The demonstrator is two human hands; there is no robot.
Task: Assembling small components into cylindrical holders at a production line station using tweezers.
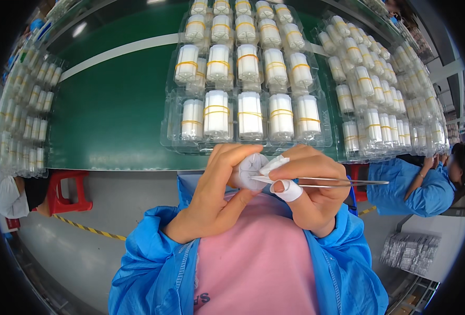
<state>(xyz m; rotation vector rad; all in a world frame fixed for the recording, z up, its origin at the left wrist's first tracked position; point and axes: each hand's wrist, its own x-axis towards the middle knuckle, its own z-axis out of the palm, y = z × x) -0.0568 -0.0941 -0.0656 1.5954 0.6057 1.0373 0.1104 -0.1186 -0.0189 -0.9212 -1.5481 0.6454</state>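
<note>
My left hand [214, 191] is wrapped around a white rounded bundle [249, 169], its end face turned up toward me and showing folds that meet near the middle. A pair of metal tweezers [348, 182] is pinched in my right hand [319, 181], with white wrapping around the thumb and a forefinger. The tweezer tips touch or nearly touch the bundle's end face; I cannot tell whether they grip anything. Just beyond both hands, a clear plastic tray [169, 137] carries rows of white cylindrical bundles [250, 113], with yellow bands around them.
The tray sits on a green table [111, 115] with a pale stripe [122, 51]. More loaded trays stand at left [20, 131] and right [379, 110]. Red stools [70, 191] are below. A person in blue [416, 186] works at right; another person [12, 194] sits at left.
</note>
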